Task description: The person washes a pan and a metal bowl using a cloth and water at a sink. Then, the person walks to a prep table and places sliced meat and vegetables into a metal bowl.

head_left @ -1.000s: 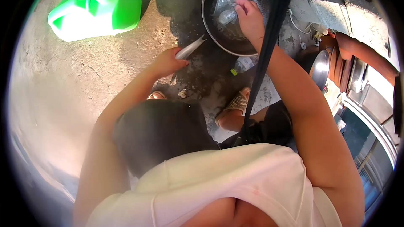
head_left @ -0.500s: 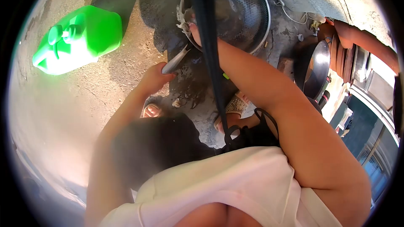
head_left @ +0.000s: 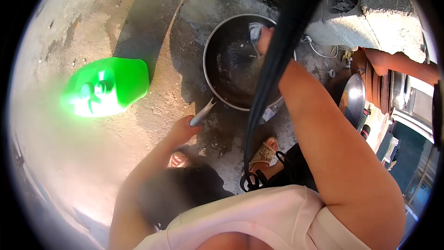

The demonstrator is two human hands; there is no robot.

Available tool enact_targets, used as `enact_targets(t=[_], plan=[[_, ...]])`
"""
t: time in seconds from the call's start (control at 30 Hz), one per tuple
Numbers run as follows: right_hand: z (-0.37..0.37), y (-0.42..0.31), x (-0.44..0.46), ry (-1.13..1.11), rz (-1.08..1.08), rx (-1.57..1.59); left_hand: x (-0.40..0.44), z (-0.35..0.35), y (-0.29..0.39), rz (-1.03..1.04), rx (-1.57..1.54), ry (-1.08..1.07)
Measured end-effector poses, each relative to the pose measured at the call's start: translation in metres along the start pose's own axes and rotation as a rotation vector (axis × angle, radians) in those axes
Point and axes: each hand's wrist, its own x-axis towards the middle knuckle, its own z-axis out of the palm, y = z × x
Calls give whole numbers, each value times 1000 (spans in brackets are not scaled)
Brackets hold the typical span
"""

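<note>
On our left sits the jug (head_left: 132,85), before us the pan (head_left: 226,67), the cloth (head_left: 255,30) inside its rim, blocks (head_left: 388,25) to the right.

Black strap (head_left: 283,53) blocks part of the right hand (head_left: 264,41).
Strap also masks a stretch of frying pan (head_left: 231,65) rim; its top end leaves frame. Grey cloth (head_left: 254,30) partly hidden by the fingers, full shape unreadable. Left hand (head_left: 184,130): underside of grip out of sight; silver handle (head_left: 203,113) joint with pan lost in shadow. Clear plastic bottle (head_left: 269,114) mostly covered. Green jug (head_left: 132,81) blown out at cap end. White shirt (head_left: 259,217) cropped at bottom. Specks in pan too small to identify.
</note>
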Motion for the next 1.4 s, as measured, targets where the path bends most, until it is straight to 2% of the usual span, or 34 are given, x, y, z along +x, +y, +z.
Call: enact_targets(t=[0.07,0.1,0.13,0.2,0.27,0.33,0.4,0.43,0.47,0.5,0.57,0.6,0.67,0.7,0.77,0.83,0.9,0.93,1.03,1.1,1.13,1.2,1.23,1.3,1.33,1.37,1.4], plan=[[20,-44,8,121,-43,496,-1,1,3,8,16,-55],[38,-65,3,41,-98,652,-2,0,10,-78,-75,-157],[54,-82,-6,-41,-150,806,-1,1,14,-83,-73,-158],[75,-92,-49,-364,-246,988,1,5,18,-104,-262,-261],[56,-65,-98,-699,-414,762,9,10,20,-80,-315,-280],[27,-21,-113,-1026,-462,129,12,17,27,-71,-373,-309],[15,39,-111,-833,-479,-185,12,18,41,-84,-246,-251],[19,69,-102,-650,-446,-346,8,17,55,-108,-242,-271],[6,80,-90,-537,-312,-361,1,16,72,-135,-270,-275],[-14,86,-79,-490,-324,-442,-7,18,87,-163,-292,-278],[-31,99,-64,-345,-283,-351,-23,21,108,-171,-329,-271],[-31,105,-61,-351,-267,-329,-30,21,120,-142,-383,-237],[-35,116,-67,-249,24,334,-48,26,133,-144,-377,-223],[-55,112,-84,-267,165,679,-59,28,134,-169,-367,-209],[-91,101,-119,-204,133,705,-77,40,121,-197,-401,-105],[-123,85,-152,-156,99,735,-123,35,163,-228,-414,-55],[-155,69,-175,-278,-35,686,-158,31,191,-278,-412,-70],[-170,59,-182,-277,-27,698,-176,32,198,-314,-403,-36],[-184,37,-203,-568,-28,103,-245,24,257,-290,-410,-106],[-184,41,-193,-401,265,400,-289,22,289,-282,-516,-140],[-199,39,-180,-406,266,417,-313,19,307,-268,-551,-174],[-238,29,-163,56,157,407,-355,12,333,-333,-389,-210],[-250,14,-175,51,157,424,-372,11,337,-317,-357,-217],[-289,-27,-210,69,32,706,-418,18,360,-362,-347,-237],[-328,-35,-169,210,-70,827,-408,6,380,-302,-312,-246],[-347,-49,-185,-30,-247,853,-409,-2,390,-270,-234,-253],[-363,-62,-205,-160,-410,751,-418,0,395,-297,-188,-267]])
